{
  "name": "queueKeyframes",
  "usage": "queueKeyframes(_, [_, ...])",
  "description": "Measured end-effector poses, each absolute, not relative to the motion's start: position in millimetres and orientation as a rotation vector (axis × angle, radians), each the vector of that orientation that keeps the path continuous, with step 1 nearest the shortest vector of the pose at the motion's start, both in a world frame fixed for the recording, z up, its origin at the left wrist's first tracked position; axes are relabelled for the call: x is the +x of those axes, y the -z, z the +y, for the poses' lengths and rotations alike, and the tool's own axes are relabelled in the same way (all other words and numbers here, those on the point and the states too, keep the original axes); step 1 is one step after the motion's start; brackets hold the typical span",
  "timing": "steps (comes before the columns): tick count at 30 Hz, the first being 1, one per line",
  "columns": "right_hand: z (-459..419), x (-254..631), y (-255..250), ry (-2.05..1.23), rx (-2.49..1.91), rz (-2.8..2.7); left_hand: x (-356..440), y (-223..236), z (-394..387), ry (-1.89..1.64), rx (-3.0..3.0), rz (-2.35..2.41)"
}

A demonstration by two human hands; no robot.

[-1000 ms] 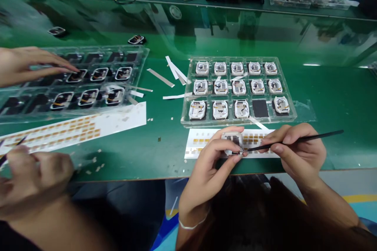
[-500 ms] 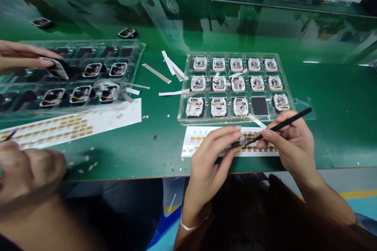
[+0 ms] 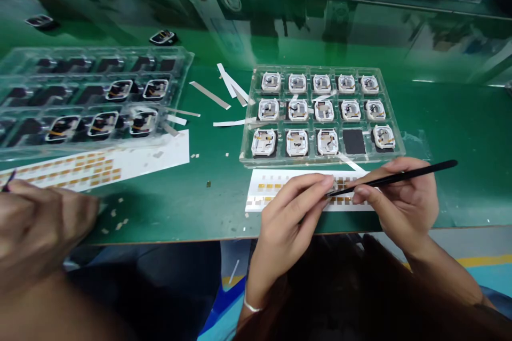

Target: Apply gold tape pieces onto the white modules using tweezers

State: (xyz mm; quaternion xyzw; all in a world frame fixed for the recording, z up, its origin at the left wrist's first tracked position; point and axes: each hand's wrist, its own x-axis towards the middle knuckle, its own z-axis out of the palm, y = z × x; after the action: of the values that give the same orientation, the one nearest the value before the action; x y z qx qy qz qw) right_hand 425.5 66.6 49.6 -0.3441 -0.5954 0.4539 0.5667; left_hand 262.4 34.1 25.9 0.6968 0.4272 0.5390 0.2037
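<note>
The left hand (image 3: 286, 226) is closed in a tight pinch, its fingertips (image 3: 320, 184) pressed on a small pale part (image 3: 332, 187), mostly hidden by them, held just above a white sheet of gold-coloured pads (image 3: 260, 194) on the green table (image 3: 216, 213). The right hand (image 3: 400, 200) grips black tweezers (image 3: 400, 177) between thumb and fingers, their tip reaching that part. Just beyond the sheet lies a clear tray of white-framed modules (image 3: 320, 159). Well to the left, a co-worker's hand (image 3: 40, 224) rests near a second pad sheet (image 3: 140, 157), below another clear tray (image 3: 96, 52).
</note>
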Motion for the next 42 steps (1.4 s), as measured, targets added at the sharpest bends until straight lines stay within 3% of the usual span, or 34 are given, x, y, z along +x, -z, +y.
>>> queueKeyframes(13, [64,435,-36,-0.933,-0.841,-1.543,261,-25,34,-1.485,1.970,1.224])
queueKeyframes(21, [68,431,-45,-0.992,-0.634,-1.556,261,-24,34,-1.474,1.972,1.248])
queueKeyframes(42, [66,431,-45,-1.068,-0.702,-1.500,261,-25,32,-1.450,1.908,1.295])
